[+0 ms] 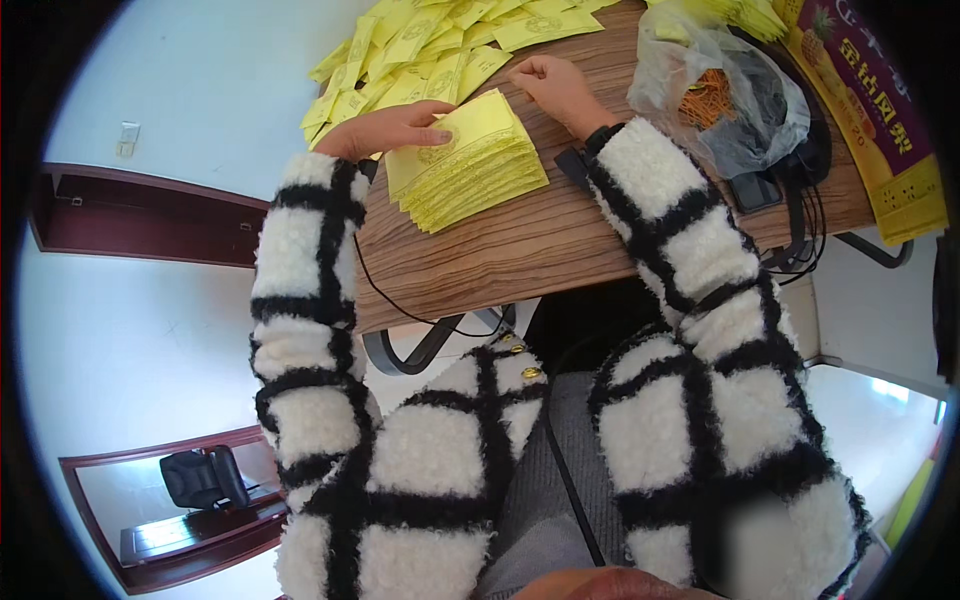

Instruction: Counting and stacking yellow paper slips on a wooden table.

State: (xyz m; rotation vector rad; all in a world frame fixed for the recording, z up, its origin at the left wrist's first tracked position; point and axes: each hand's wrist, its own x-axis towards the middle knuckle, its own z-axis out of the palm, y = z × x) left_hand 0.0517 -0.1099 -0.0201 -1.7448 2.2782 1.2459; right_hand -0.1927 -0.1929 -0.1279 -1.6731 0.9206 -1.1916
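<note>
A thick stack of yellow printed paper packets (470, 160) leans in a fanned pile on the wooden table. My left hand (395, 128) grips its upper left side, with the thumb lying over the top packet and the other fingers along the far edge. Just beyond the stack's upper right corner, my right hand (555, 92) is closed, thumb and fingers pinched together. Whatever may be between those fingertips is too small to make out. Many loose yellow packets (420, 50) lie heaped behind both hands.
On the right, a clear plastic bag (655, 75) holds orange rubber bands (707, 100). A dark phone-like device (755, 190) and black cables lie beside it. A purple and yellow printed carton (860, 100) stands at the far right. The wooden table's (470, 265) near edge faces me.
</note>
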